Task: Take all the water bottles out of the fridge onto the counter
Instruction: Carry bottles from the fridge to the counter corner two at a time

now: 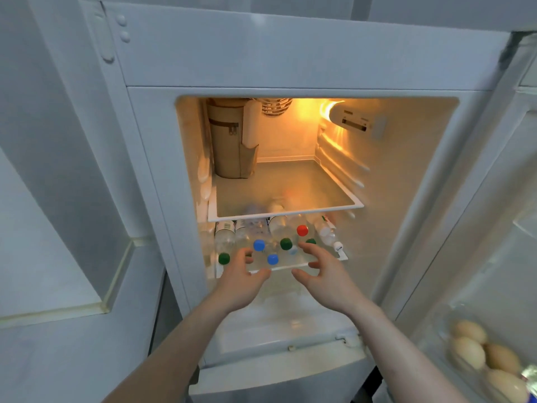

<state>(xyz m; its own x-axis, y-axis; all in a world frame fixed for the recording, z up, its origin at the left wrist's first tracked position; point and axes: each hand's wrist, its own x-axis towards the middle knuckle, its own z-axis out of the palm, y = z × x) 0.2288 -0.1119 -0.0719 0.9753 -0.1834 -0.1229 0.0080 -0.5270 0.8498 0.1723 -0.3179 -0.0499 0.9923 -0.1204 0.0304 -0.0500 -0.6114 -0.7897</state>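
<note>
The water bottles [261, 242] lie on their sides in a pile on the lower glass shelf [343, 257] of the open fridge [290, 53], caps toward the hands. They are clear plastic and look full, so I judge each one fairly heavy for its size, firm under a squeeze, and probably cold and slick with damp. Round and stacked, they may roll when a neighbour is pulled. The body just behind the cap looks the surest place to grip, not the small cap alone.

Caps differ: a green cap [224, 258] left of the left hand [242, 283], two blue caps [259, 245] between the hands, another green cap [286, 243] and a red cap [302, 230] just beyond the right hand [325, 277]. Labels are too blurred to read.

Both hands are spread with fingers loosely curved, holding nothing; whether the fingertips already touch a bottle is hard to tell. No table shows in view
</note>
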